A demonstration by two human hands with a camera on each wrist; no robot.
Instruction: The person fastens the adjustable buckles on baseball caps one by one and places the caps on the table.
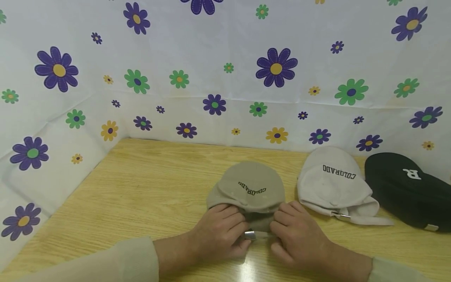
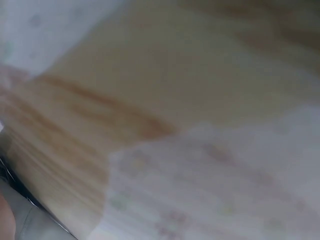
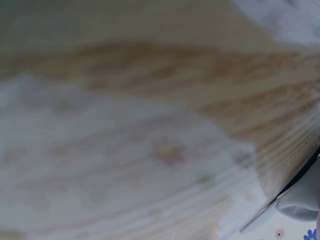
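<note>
In the head view, a khaki baseball cap [image 1: 253, 172] with dark "COLORADO" lettering sits at the middle of the wooden table [image 1: 148, 184], its back opening toward me. My left hand [image 1: 220, 231] grips the left side of that opening, fingers curled over the edge. On the opposite side my right hand [image 1: 299, 235] grips the edge in the same way. Between the two hands runs the cap's strap, with a silver buckle [image 1: 250, 235] beside my left thumb. Fingertips are partly hidden by the cap. Both wrist views are blurred and show neither the cap nor the grip.
Just right of my right hand lies a pale beige cap [image 1: 327, 182], also lettered "COLORADO", with its strap trailing on the table. Beyond it is a black cap [image 1: 394, 184] with a white "R". A white flower-print cloth [image 1: 232, 35] hangs behind and to the left.
</note>
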